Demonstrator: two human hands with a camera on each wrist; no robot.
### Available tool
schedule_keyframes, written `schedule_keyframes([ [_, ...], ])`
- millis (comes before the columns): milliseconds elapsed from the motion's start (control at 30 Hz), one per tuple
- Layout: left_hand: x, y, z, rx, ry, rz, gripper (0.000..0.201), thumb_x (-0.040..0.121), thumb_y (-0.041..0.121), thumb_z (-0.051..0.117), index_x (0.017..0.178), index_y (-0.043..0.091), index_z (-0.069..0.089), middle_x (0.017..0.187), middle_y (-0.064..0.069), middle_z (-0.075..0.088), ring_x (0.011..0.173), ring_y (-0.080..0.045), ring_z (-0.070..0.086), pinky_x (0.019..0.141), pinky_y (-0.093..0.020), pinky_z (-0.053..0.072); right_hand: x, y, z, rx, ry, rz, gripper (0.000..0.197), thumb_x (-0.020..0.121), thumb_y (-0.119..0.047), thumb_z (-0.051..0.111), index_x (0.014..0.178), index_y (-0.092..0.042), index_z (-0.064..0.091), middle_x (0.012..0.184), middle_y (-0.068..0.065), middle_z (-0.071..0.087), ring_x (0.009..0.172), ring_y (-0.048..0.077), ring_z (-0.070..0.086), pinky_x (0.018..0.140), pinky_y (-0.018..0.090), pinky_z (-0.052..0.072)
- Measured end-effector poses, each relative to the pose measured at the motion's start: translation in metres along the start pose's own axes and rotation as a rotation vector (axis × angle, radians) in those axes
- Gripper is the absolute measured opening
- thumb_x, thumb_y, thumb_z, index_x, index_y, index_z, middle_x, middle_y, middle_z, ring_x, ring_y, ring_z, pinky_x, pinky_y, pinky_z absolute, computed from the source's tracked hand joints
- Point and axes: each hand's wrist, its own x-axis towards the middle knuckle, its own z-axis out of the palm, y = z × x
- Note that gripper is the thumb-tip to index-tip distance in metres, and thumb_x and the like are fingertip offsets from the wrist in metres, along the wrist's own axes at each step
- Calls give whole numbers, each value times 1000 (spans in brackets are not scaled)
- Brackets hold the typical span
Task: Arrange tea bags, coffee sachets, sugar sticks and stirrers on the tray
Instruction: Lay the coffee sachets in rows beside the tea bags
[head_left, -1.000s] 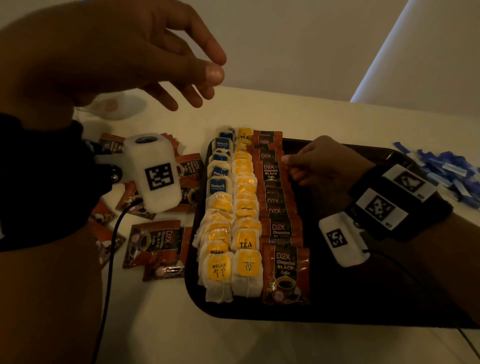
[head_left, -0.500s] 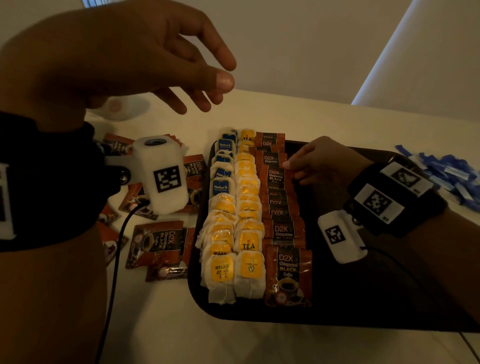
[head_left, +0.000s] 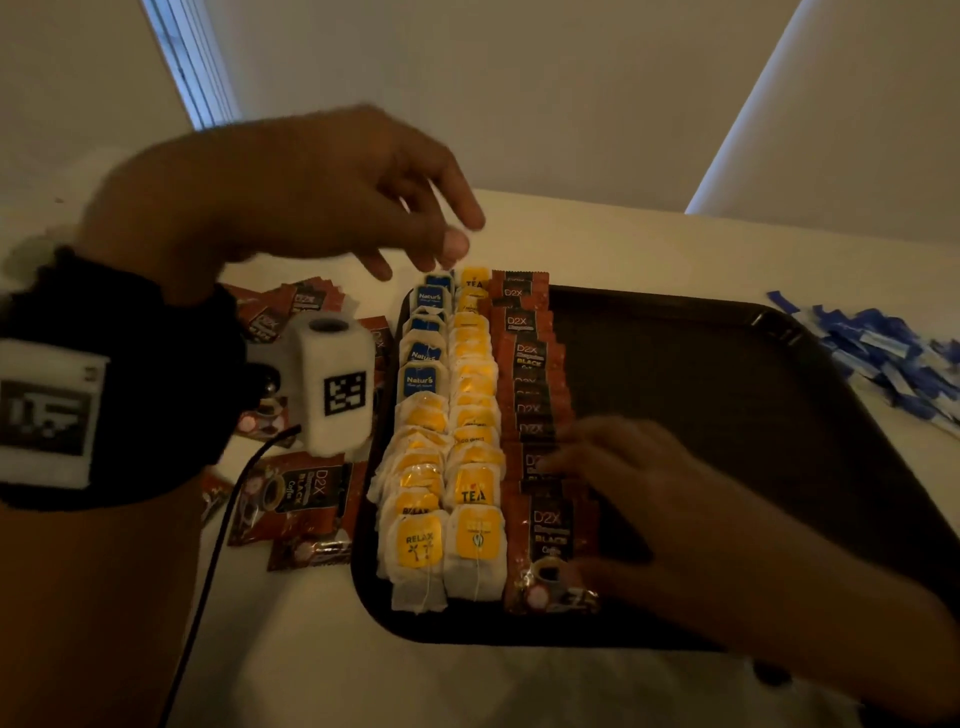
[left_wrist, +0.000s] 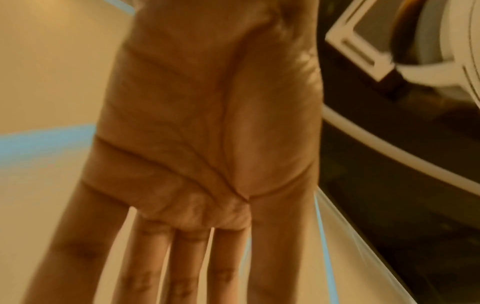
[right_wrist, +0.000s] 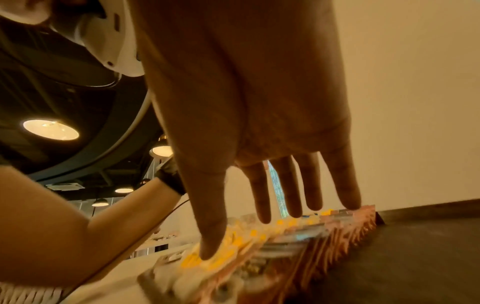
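Note:
A dark tray (head_left: 727, 374) lies on the white table. Along its left side run two rows of tea bags (head_left: 447, 431) with blue and yellow tags, then a row of brown coffee sachets (head_left: 535, 395). My right hand (head_left: 623, 478) is spread flat with straight fingers over the near end of the sachet row; in the right wrist view its fingers (right_wrist: 285, 195) reach down toward the sachets (right_wrist: 324, 236). My left hand (head_left: 332, 202) hovers open in the air above the tray's far left corner, empty, with its palm (left_wrist: 207, 123) facing the wrist camera.
Loose coffee sachets (head_left: 296, 499) lie scattered on the table left of the tray. A heap of blue and white sugar sticks (head_left: 893, 358) sits to the right of the tray. The right half of the tray is bare. A wall rises behind the table.
My right hand slid from the far part of the sachet row to its near end and spread flat. My left hand dropped lower, closer to the tray's far left corner.

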Motion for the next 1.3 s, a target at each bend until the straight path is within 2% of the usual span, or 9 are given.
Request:
schedule_keyframes([
  [133, 41, 2, 31, 393, -212, 76, 35, 88, 34, 58, 121, 23, 60, 118, 7, 61, 107, -8, 58, 92, -29, 47, -13, -4, 14, 16, -14, 30, 68, 88, -51, 49, 142, -45, 8, 146, -25, -7, 127, -8, -6, 96, 18, 2],
  [233, 60, -7, 62, 581, -360, 110, 42, 95, 29, 52, 135, 17, 48, 133, -1, 50, 120, -17, 48, 103, -37, 39, -16, -13, 10, -145, 38, 29, 66, 72, -54, 69, 131, -37, 45, 142, -13, 37, 128, 7, 39, 93, 24, 21],
  [267, 63, -11, 71, 614, -424, 111, 44, 96, 28, 52, 136, 13, 46, 134, -4, 49, 121, -20, 48, 103, -39, 39, -15, -17, 6, -195, 18, 24, 63, 73, -53, 69, 130, -37, 48, 141, -12, 41, 128, 9, 41, 95, 28, 20],
  [333, 66, -20, 80, 680, -496, 120, 48, 96, 30, 51, 138, 8, 43, 136, -11, 47, 123, -25, 47, 103, -42, 38, -18, -14, 17, -130, -13, -109, 58, 91, -44, 50, 143, -37, 26, 153, -13, 16, 141, 10, 14, 101, 30, -1],
  [400, 66, -24, 82, 751, -503, 99, 55, 97, 32, 48, 145, 10, 33, 146, -12, 36, 133, -25, 37, 109, -38, 30, -22, -15, 17, -74, -200, -95, 60, 96, -43, 40, 147, -35, 10, 156, -12, -3, 143, 9, -5, 102, 31, -14],
  [600, 59, -23, 82, 740, -484, 120, 56, 96, 36, 48, 144, 10, 36, 148, -11, 35, 135, -23, 33, 108, -34, 27, -24, -16, 36, -147, -345, -106, 78, 93, -53, 38, 148, -25, -11, 146, -9, -35, 141, 14, -21, 110, 39, -13],
  [767, 57, -21, 89, 692, -447, 111, 83, 86, 49, 57, 149, 9, 20, 148, -10, 34, 134, -22, 34, 110, -36, 32, -26, -16, 34, -137, -345, -101, 78, 93, -53, 39, 148, -25, -8, 153, -7, -26, 142, 16, -17, 114, 44, -6],
  [1067, 58, -25, 94, 791, -393, 43, 103, 76, 65, 57, 150, 11, 10, 146, -8, 24, 136, -24, 23, 112, -38, 28, -26, -20, 27, -160, -382, -91, 77, 93, -54, 38, 148, -25, -7, 154, -7, -22, 142, 16, -14, 114, 44, -5],
  [1300, 62, -33, 90, 744, -390, 14, 96, 73, 67, 57, 144, 12, 26, 137, -6, 32, 129, -22, 30, 109, -42, 33, -23, -22, 27, -158, -384, -70, 78, 93, -55, 39, 148, -25, -7, 154, -6, -23, 143, 16, -15, 115, 43, -4],
])
